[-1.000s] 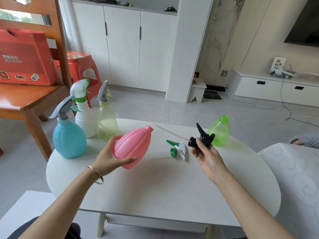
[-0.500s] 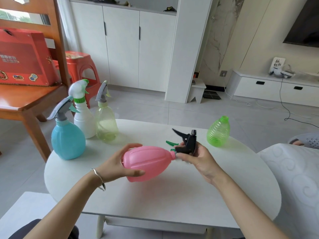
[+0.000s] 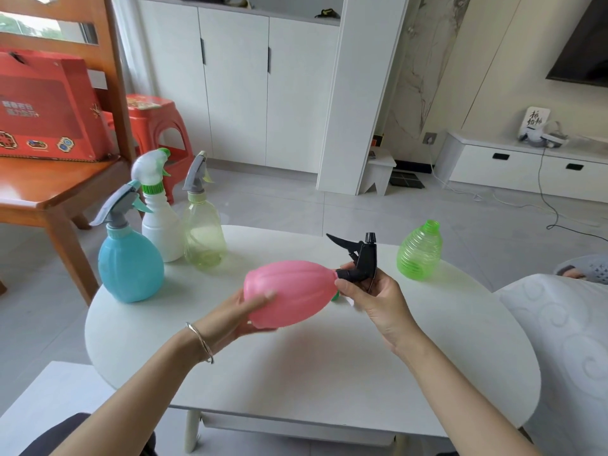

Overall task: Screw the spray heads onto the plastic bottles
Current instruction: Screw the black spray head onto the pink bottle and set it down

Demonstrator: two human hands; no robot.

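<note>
My left hand (image 3: 241,311) holds a pink bottle (image 3: 289,292) on its side above the white table (image 3: 329,366), neck pointing right. My right hand (image 3: 371,297) grips a black spray head (image 3: 362,261) whose collar sits at the pink bottle's neck, trigger pointing up and left. A green ribbed bottle (image 3: 419,250) without a head stands at the right rear of the table. A green and white spray head (image 3: 336,296) lies on the table, mostly hidden behind the pink bottle and my right hand.
Three bottles with heads on stand at the table's left rear: blue (image 3: 130,263), white (image 3: 161,225) and clear yellowish (image 3: 204,235). A wooden chair (image 3: 62,189) with a red box (image 3: 46,106) is at the left. A white cushion (image 3: 559,340) lies at the right.
The pink bottle has tilted to lie sideways, and the black spray head's tube has gone into it. The head's collar now meets the neck, with the trigger turned upward.
</note>
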